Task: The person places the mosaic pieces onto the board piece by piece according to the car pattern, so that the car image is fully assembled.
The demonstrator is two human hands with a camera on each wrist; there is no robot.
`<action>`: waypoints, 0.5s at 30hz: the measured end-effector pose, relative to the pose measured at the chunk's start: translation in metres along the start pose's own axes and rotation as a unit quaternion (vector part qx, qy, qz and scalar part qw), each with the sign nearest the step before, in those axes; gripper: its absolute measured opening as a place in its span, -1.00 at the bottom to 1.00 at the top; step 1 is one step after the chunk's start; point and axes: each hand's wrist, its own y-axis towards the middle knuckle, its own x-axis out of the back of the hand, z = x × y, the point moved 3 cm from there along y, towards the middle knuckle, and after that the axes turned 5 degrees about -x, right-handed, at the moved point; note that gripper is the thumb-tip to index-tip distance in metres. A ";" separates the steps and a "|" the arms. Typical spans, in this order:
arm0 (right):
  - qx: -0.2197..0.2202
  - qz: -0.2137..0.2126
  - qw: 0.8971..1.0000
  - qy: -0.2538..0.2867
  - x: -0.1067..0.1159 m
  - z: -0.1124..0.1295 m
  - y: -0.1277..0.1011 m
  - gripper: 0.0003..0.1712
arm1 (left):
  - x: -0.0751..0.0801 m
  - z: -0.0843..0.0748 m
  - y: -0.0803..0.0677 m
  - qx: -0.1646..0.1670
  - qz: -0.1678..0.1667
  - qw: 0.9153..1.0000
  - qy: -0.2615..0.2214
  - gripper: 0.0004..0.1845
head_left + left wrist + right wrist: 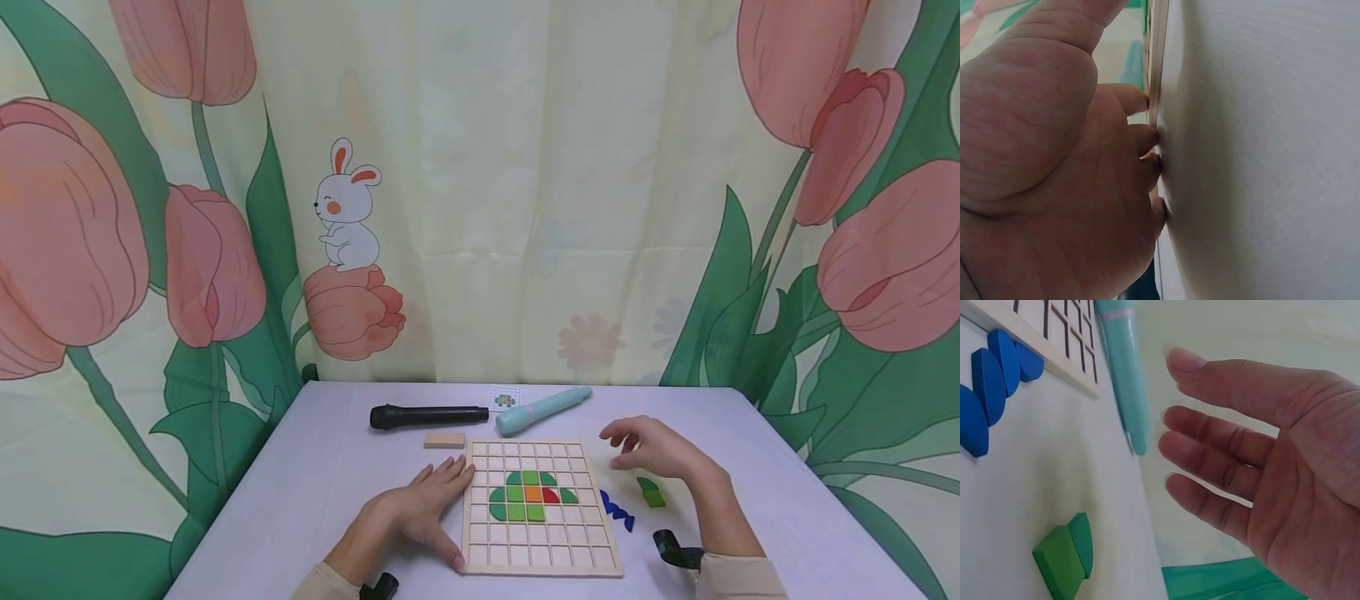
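A wooden grid board [542, 542] lies on the table, with green, orange and red pieces [531, 495] set in its middle cells. My left hand [420, 512] rests flat on the table, its fingers [1147, 156] against the board's left edge [1155, 75]. My right hand [651, 450] hovers open above the table to the right of the board, holding nothing; its fingers [1210, 444] are spread. Below it lie two green pieces [651, 492] [1066, 556]. Blue pieces [617, 508] [994, 387] sit beside the board's right edge.
Behind the board lie a black microphone [427, 415], a teal pen-like tool [542, 409] [1124, 369], a small picture card [506, 399] and a wooden block [444, 440]. A tulip-print curtain hangs behind the white table [315, 467].
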 end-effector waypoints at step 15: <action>-0.037 0.028 0.999 0.019 0.008 -0.028 -0.006 -0.62 | -0.002 0.002 0.001 -0.001 -0.002 1.000 0.000 0.48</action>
